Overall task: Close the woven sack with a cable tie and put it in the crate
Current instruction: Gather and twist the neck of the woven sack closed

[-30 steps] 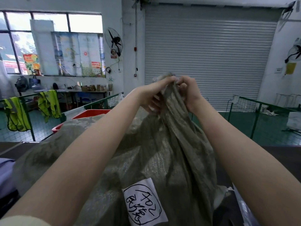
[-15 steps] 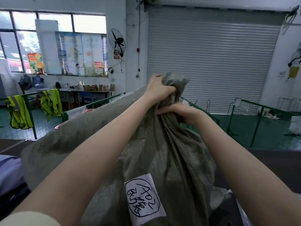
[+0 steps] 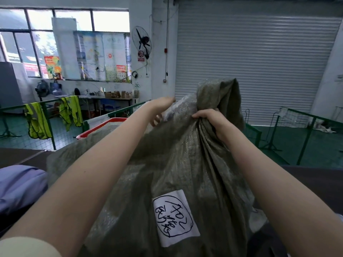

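Observation:
A big grey-green woven sack (image 3: 167, 173) fills the middle of the view, with a white handwritten label (image 3: 174, 217) on its near side. My right hand (image 3: 209, 119) is clenched around the gathered neck, and the loose top flops up above my fist. My left hand (image 3: 161, 108) sits to the left of the neck with fingers spread, against the sack's upper edge but not gripping it. A red crate (image 3: 104, 127) shows only as a rim behind the sack on the left. No cable tie is visible.
Green mesh fencing (image 3: 50, 127) with yellow safety vests (image 3: 37, 121) runs at the left, more green rails (image 3: 308, 138) at the right. A closed roller shutter (image 3: 259, 62) stands ahead. A purple-blue bundle (image 3: 20, 186) lies at my near left.
My left hand has let go of the sack's neck and moved left, fingers open. My right hand has taken over the grip on the bunched neck, and the top now hangs loose.

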Available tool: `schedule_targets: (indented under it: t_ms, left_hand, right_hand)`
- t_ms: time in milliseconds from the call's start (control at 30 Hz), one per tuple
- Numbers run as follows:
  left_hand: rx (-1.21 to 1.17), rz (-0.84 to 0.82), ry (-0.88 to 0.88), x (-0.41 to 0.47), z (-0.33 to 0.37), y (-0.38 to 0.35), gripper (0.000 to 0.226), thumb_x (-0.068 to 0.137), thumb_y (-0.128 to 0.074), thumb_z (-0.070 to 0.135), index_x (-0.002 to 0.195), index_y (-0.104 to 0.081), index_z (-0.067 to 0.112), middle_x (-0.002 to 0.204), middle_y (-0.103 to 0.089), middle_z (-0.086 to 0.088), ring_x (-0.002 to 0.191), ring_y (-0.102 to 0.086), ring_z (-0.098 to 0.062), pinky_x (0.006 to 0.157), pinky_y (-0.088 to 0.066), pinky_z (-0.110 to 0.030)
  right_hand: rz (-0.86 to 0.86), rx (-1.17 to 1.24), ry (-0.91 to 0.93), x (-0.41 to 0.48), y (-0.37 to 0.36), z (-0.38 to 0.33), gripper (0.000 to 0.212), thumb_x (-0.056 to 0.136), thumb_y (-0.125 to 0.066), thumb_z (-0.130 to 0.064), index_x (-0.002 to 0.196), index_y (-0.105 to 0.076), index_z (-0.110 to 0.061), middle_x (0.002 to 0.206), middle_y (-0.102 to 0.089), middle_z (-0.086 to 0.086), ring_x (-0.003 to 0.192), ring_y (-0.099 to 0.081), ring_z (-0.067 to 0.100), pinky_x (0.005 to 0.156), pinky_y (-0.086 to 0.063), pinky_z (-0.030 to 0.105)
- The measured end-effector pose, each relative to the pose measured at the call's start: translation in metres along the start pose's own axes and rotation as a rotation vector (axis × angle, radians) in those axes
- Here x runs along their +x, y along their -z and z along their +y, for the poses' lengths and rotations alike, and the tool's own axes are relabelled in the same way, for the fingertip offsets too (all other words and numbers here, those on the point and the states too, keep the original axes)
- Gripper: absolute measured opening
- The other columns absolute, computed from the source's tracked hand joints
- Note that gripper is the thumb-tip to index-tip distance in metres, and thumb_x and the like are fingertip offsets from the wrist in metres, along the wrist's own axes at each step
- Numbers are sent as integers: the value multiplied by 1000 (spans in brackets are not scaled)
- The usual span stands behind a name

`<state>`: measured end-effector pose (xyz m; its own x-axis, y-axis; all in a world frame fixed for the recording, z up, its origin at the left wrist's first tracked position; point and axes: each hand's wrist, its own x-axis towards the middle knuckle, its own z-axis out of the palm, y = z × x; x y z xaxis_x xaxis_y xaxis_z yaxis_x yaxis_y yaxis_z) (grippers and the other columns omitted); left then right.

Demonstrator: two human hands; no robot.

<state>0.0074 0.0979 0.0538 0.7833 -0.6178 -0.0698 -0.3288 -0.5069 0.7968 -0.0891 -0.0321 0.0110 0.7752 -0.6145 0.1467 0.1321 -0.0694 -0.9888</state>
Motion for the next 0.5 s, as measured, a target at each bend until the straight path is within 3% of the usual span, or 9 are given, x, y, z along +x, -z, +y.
schedule_targets:
  t_ms: [33, 100, 167, 233, 300, 400, 467, 500]
  left_hand:
    - [-13, -120, 64, 3, -8, -1, 69, 92, -27, 57, 140, -31, 8, 138, -42, -22, 127, -42, -41, 106, -36, -53]
    - [-66, -300, 102, 8, -18, -7, 79, 85, -25, 69, 133, -42, 8, 134, -47, -18, 127, -42, -39, 108, -33, -54]
    - [-211, -381, 60, 13, -22, -13, 63, 86, -36, 64, 111, -57, 11, 117, -57, -12, 118, -51, -32, 107, -37, -49]
    - [-305, -369, 26, 15, -24, -16, 42, 90, -45, 50, 97, -60, 12, 101, -63, -11, 98, -59, -26, 93, -47, -38]
    - [-347, -283, 8, 20, -25, -14, 26, 92, -49, 36, 89, -60, 12, 91, -61, -7, 81, -58, -20, 74, -48, -32]
    - [-394, 44, -63, 27, -21, -9, 16, 87, -59, 22, 77, -57, 10, 85, -56, -12, 73, -53, -22, 66, -44, -33]
    - [-416, 256, -167, 26, -12, -6, 15, 86, -59, 19, 73, -54, 13, 79, -57, -11, 73, -53, -22, 62, -45, -31]
    - [-401, 334, -219, 23, -6, -4, 14, 86, -58, 19, 73, -55, 15, 81, -59, -10, 77, -56, -23, 66, -48, -31]
  right_hand:
    - [-5, 15, 2, -4, -2, -3, 59, 71, -63, 2, 127, -44, 2, 108, -62, 17, 84, -62, 26, 67, -52, 31]
    - [-36, 44, 2, -9, -8, -5, 67, 61, -60, 8, 126, -46, 5, 99, -61, 21, 79, -61, 32, 67, -54, 33]
    - [-26, 31, 2, -10, -12, -4, 75, 52, -56, 7, 127, -46, 7, 100, -59, 25, 81, -61, 36, 68, -55, 37]
    - [-4, 30, 3, -7, -10, -2, 66, 58, -53, 11, 124, -48, 10, 97, -59, 24, 84, -60, 37, 69, -54, 38]
    - [26, 11, -8, -5, -5, -3, 63, 63, -50, 14, 126, -47, 8, 99, -59, 23, 88, -60, 37, 68, -53, 36]
    - [46, 0, -25, -1, -1, -3, 68, 65, -51, 13, 131, -40, 1, 114, -56, 23, 97, -59, 39, 68, -52, 35]
    - [49, -59, -49, -5, 0, -4, 59, 68, -52, 9, 125, -42, -3, 105, -58, 20, 87, -63, 33, 66, -53, 33]
    - [29, -100, -79, -7, 0, -5, 50, 68, -54, 4, 117, -47, -3, 92, -61, 17, 73, -66, 27, 60, -53, 29]
